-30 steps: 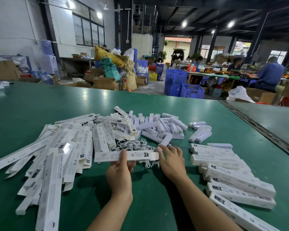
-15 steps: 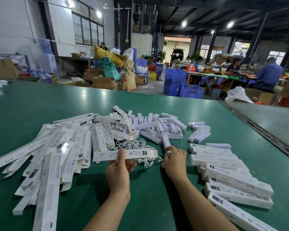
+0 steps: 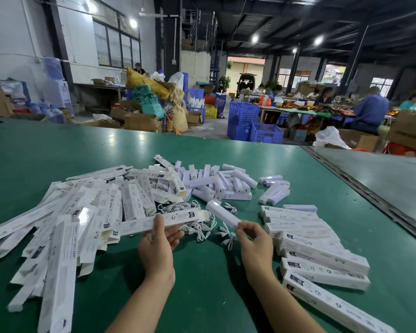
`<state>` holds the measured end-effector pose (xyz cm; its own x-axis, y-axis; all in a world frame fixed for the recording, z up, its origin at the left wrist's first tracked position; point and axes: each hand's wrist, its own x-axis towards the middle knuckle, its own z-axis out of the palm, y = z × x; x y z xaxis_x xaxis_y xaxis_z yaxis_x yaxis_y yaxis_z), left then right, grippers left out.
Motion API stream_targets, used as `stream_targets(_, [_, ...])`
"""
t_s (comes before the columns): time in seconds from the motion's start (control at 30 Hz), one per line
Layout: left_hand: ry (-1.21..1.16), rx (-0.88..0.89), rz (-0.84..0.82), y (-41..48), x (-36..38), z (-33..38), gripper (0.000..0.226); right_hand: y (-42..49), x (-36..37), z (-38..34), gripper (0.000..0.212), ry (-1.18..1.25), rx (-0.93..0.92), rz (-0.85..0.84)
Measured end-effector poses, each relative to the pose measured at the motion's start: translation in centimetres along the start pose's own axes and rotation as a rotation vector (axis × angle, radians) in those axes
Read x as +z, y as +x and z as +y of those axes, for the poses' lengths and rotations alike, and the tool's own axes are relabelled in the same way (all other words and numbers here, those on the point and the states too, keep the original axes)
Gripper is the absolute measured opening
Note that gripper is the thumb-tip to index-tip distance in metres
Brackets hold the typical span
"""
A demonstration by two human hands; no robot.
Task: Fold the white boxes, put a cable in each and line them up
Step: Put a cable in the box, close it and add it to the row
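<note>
Your left hand [image 3: 156, 246] grips a white box [image 3: 154, 221] mid-frame, long axis left-right, open end (flaps out) toward your right hand [image 3: 255, 241], which pinches a white stick [image 3: 222, 212] angled up-left, just beside that end. Cables [image 3: 202, 230] lie on the counter [image 3: 202, 289] between them.

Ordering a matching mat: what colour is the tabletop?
The tabletop is green; the head view shows it best.

White boxes [image 3: 322, 255] with small black printed marks lie on a green counter [image 3: 58, 159]; white cables [image 3: 202, 230]; blue crates [image 3: 265, 133] beyond.
</note>
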<state>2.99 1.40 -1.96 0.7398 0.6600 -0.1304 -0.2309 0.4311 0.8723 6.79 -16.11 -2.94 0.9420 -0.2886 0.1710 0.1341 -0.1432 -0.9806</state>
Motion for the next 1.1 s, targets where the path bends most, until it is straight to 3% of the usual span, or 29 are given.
stream_targets(0.2, [-0.017, -0.007, 0.007, 0.3, -0.1, 0.0, 0.029, -2.6, -1.4, -0.1, 0.035, -0.095, -0.042, -0.083])
stream_targets(0.53, [-0.010, 0.008, 0.015, 0.5, -0.2, 0.1, 0.031, -2.5, -1.8, -0.3, 0.034, -0.357, -0.190, -0.171])
stream_targets(0.9, [0.011, 0.063, 0.001, 0.4, -0.3, 0.1, 0.034, -2.3, -2.4, -0.3, 0.033, -0.369, -0.158, -0.146])
stream_targets(1.1, [0.024, 0.084, -0.006, 0.5, -0.5, 0.1, 0.032, -2.8, -2.4, -0.6, 0.034, -0.382, -0.211, -0.227])
